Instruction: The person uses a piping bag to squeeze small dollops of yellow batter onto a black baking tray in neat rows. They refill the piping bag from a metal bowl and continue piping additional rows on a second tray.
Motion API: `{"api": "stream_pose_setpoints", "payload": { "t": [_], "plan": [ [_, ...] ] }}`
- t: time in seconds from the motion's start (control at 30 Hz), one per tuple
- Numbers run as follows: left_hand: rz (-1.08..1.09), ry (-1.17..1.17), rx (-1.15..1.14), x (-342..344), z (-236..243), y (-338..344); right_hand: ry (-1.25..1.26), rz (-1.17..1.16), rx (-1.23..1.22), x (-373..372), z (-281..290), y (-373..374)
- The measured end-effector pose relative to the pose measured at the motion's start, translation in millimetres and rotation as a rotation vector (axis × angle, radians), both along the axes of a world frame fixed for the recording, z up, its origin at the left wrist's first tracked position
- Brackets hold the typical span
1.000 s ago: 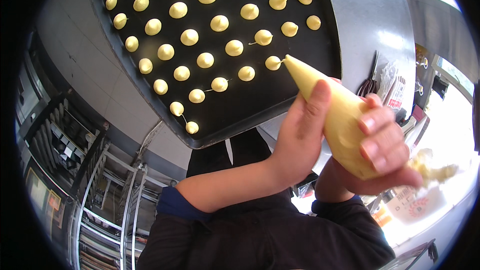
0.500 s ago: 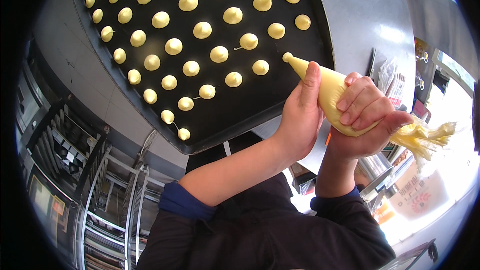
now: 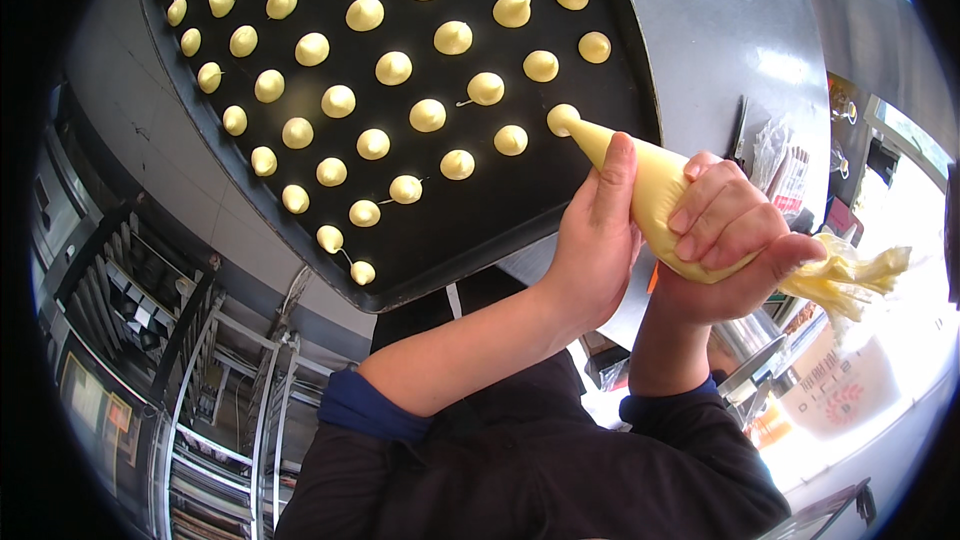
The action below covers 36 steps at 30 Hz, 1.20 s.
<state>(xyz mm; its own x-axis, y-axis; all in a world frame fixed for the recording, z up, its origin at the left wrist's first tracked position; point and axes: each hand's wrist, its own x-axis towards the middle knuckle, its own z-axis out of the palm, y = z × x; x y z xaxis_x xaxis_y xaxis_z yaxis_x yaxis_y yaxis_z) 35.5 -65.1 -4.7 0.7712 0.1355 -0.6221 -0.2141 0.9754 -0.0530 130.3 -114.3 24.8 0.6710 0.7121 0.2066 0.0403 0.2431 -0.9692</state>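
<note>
While the left hand (image 3: 594,252) and right hand (image 3: 728,230) clasp the piping bag (image 3: 657,190), mounds (image 3: 428,116) dot much of the tray (image 3: 490,215), its near-right part seemingly unfinished

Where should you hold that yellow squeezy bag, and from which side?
Probably hold the piping bag by its fat rear, just ahead of the gathered end, coming from the right: it's full and rounded there, while the narrow tip points up and left, at a yellow mound. The right hand wraps that part; the left hand supports it from the left, nearer the tip.
</note>
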Motion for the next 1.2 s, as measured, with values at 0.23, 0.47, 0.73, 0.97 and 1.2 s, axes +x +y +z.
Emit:
{"api": "stream_pose_setpoints", "payload": {
  "t": [0.23, 0.47, 0.73, 0.97, 1.2],
  "plan": [
    [-0.035, -0.029, 0.214, 3.6, 51.5, 9.0, -0.081, 0.001, 0.143, -1.9, 45.3, -12.8],
    [-0.094, -0.071, 0.175, 32.0, 29.6, 3.4, -0.094, -0.003, 0.073, 30.5, 35.4, -14.5],
    [0.0, -0.097, 0.023, 45.0, -7.8, -10.7, -0.012, -0.095, 0.032, 39.9, -9.2, -15.5],
    [-0.007, -0.069, -0.002, 45.9, -2.3, -9.3, -0.015, -0.098, 0.013, 42.1, -5.2, -13.9],
    [0.002, -0.071, 0.014, 45.9, 0.2, -9.3, -0.017, -0.084, 0.039, 43.2, -5.4, -15.9]
  ]
}}
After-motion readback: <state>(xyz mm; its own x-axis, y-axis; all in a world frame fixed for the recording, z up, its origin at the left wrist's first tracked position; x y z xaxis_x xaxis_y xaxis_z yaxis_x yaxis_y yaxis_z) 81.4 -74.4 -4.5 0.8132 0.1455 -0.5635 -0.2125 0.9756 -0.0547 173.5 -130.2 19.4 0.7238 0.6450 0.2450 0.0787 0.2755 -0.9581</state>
